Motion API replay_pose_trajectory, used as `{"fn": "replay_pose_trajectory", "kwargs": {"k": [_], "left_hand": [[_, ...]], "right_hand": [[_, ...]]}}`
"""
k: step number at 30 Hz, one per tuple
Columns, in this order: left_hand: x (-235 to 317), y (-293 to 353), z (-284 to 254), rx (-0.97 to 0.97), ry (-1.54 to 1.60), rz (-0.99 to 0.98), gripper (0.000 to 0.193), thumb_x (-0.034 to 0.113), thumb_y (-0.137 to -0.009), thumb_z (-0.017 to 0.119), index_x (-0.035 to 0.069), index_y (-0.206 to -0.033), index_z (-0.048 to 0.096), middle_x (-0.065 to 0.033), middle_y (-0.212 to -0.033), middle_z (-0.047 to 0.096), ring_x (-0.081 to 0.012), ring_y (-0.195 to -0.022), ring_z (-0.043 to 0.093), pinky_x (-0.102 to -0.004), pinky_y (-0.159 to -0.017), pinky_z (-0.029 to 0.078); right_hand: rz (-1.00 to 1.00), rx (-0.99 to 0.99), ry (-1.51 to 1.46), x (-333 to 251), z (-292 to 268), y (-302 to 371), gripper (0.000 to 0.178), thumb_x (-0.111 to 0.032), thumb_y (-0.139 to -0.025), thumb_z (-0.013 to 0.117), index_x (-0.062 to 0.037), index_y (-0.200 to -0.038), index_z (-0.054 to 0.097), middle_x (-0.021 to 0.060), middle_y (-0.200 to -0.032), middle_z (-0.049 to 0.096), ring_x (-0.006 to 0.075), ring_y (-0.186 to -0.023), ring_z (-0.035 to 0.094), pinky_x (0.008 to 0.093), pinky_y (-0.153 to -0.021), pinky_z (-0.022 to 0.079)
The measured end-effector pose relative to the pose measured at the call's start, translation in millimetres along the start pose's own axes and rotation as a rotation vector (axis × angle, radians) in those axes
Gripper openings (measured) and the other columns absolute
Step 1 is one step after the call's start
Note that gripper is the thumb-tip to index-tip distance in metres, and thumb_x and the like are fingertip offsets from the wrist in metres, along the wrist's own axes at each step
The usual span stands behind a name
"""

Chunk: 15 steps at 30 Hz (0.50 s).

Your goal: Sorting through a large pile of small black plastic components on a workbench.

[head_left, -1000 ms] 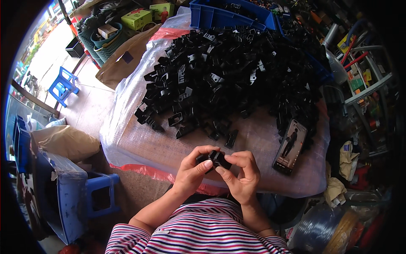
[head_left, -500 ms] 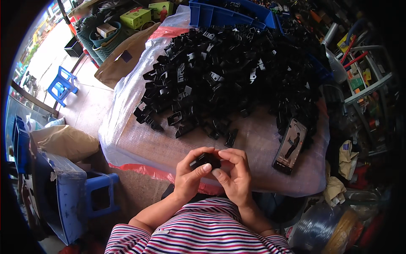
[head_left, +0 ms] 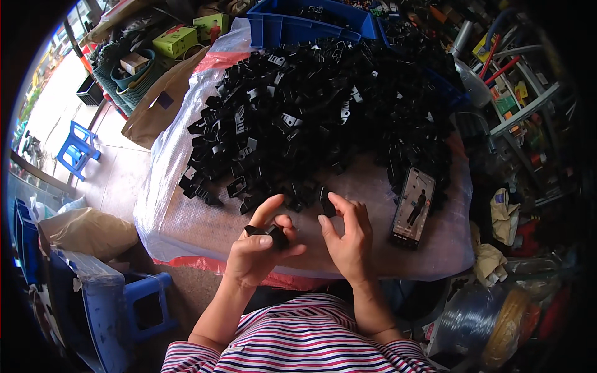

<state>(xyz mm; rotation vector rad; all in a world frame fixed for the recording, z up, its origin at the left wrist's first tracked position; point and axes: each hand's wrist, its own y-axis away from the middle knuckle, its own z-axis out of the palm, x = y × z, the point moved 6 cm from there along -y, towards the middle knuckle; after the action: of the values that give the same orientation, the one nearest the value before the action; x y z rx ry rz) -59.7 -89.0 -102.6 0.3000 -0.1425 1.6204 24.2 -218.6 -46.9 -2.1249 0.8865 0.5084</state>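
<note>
My left hand [head_left: 252,252] holds a small black plastic part [head_left: 273,235] under its thumb, with the index finger stretched out. The part's exact shape is partly hidden by the fingers. To its right my right hand [head_left: 349,239] has thumb and index finger apart, with nothing gripped between them. Its index fingertip is beside a loose black plastic piece [head_left: 325,202] at the near edge of the heap; whether they touch I cannot tell. The large heap of black plastic parts [head_left: 298,130] covers the far part of the sack-covered surface [head_left: 205,230].
A phone [head_left: 413,208] with a lit screen lies right of my hands. Behind the heap stands a blue crate [head_left: 305,28]. Blue stools [head_left: 149,304] are on the left, and a roll of clear plastic [head_left: 472,326] sits at the lower right.
My hands have separated from around the black part. The left has kept it and moved left; the right has let go and reached forward to the heap's edge. The whole view has shifted slightly.
</note>
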Motion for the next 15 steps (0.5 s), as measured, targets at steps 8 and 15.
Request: {"fn": "replay_pose_trajectory", "kwargs": {"k": [8,15], "left_hand": [[10,-1,4,0.160,-0.384,0.155,0.037,0.006,-0.077,0.069,-0.001,-0.111,0.055,-0.0077,-0.090,0.060,-0.0159,-0.078,0.060,-0.0302,-0.069,0.051],[-2,-4,8,0.104,-0.399,0.094,0.039,0.013,-0.081,0.067,0.002,-0.116,0.053,-0.0080,-0.094,0.061,-0.0188,-0.086,0.061,-0.0344,-0.074,0.054]], "right_hand": [[-0.253,-0.198,-0.151,-30,-23,-33,0.033,-0.008,-0.073,0.073,-0.0039,-0.105,0.063,0.0122,-0.102,0.058,0.0297,-0.087,0.057,0.0377,-0.074,0.049],[0.120,-0.053,0.800,109,-14,-120,0.025,-0.007,-0.079,0.067,0.0004,-0.099,0.053,0.0199,-0.102,0.054,0.0374,-0.099,0.052,0.0400,-0.085,0.046]]}}
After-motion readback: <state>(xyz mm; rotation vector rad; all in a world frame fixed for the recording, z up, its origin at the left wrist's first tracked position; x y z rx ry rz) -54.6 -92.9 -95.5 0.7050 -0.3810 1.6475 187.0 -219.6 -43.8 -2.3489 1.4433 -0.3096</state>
